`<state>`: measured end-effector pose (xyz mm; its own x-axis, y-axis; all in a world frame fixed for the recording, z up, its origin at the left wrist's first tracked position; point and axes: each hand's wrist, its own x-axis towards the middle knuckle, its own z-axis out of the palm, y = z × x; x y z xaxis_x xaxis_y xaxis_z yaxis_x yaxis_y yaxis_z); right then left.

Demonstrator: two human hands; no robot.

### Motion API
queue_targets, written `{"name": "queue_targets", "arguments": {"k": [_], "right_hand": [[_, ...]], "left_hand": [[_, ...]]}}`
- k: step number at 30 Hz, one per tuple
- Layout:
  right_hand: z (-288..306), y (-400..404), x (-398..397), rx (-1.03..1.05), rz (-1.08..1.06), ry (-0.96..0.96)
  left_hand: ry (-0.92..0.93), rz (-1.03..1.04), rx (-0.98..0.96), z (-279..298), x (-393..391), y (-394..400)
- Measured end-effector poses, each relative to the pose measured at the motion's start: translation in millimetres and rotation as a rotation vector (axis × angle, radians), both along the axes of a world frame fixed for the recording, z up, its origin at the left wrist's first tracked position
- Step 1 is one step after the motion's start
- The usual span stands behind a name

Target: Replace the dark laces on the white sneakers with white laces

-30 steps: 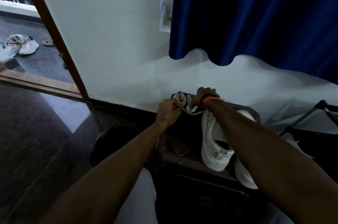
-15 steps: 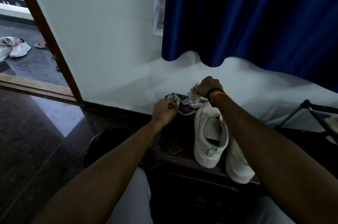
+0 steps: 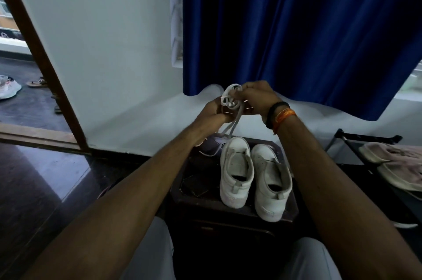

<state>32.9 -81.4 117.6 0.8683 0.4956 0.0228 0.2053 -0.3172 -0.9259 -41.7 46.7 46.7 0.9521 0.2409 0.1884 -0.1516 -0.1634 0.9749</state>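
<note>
Both hands are raised together above the far edge of the counter (image 3: 230, 209), a dark, low wooden stand. The left hand (image 3: 213, 111) and the right hand (image 3: 257, 97) each have their fingers curled around a bundle of white laces (image 3: 230, 98); the grip on both sides is clenched on that bundle. Loops of lace stick up between the knuckles, and two strands hang down toward the near side, trailing onto the counter's far left corner.

The pair of white sneakers (image 3: 253, 174) stands side by side on the counter just below the hands, long axes running near to far, heels toward the person and toes toward the wall (image 3: 109, 39). The eyelet area looks bare, though the dim light makes that hard to confirm. Where the hanging strands end is lost behind the left forearm.

The right wrist carries a dark band and an orange thread (image 3: 282, 116). A deep blue curtain (image 3: 296, 28) hangs over the far wall. At the left, a brown door frame (image 3: 43, 60) opens onto a floor outside with more shoes (image 3: 9, 87), cut off by the edge. At the right, a dark rack (image 3: 356, 142) holds pale pink footwear (image 3: 397, 165), only partly in view. The floor (image 3: 34, 183) is dark and glossy.
</note>
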Motion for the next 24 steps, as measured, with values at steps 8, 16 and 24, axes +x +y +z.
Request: {"name": "queue_targets", "arguments": {"k": [8,16,24], "right_hand": [[29.9,-35.9,-11.9,0.073,-0.068,-0.217],[0.8,-87.5,-23.4,0.087,-0.076,-0.126],[-8.8,-99.3,-27.6,0.132,0.017,-0.099]], "left_hand": [[0.042,-0.077,-0.068,35.1,-14.1,-22.8],[0.071,0.009,-0.213,45.1,-23.0,-20.1],[0.151,-0.087,-0.551,61.0,-27.9,-35.0]]}}
